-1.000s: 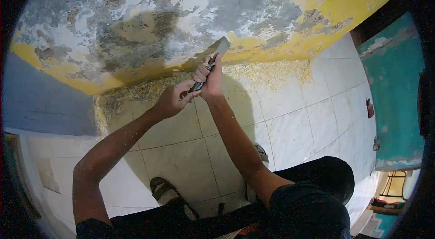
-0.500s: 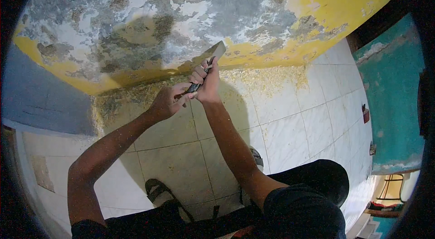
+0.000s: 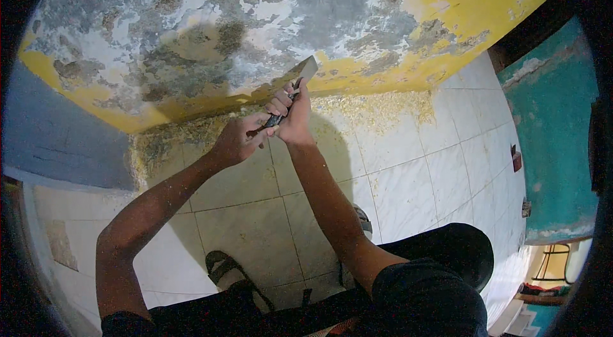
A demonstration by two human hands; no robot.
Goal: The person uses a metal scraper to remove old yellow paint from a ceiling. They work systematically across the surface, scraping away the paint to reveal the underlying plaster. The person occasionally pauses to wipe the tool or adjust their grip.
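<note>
A scraper [image 3: 308, 69] with a flat metal blade and a dark handle is in my hands, its blade up against the lower part of a peeling wall [image 3: 325, 5]. My right hand [image 3: 291, 110] wraps round the handle, thumb along it toward the blade. Below it, my left hand [image 3: 241, 139] closes its fingers on the handle's lower end. Yellow paint is left in patches on the wall, with grey and white plaster bared between them.
Yellow paint flakes [image 3: 383, 113] lie along the wall's foot on white floor tiles [image 3: 402, 180]. A grey-blue wall [image 3: 67, 129] meets it at left; a teal wall [image 3: 552, 145] stands at right. My sandalled foot [image 3: 227, 270] is below, and my shadow falls over wall and floor.
Hardly anything differs. The scraper blade and both hands have shifted very slightly, with the same grip kept.
</note>
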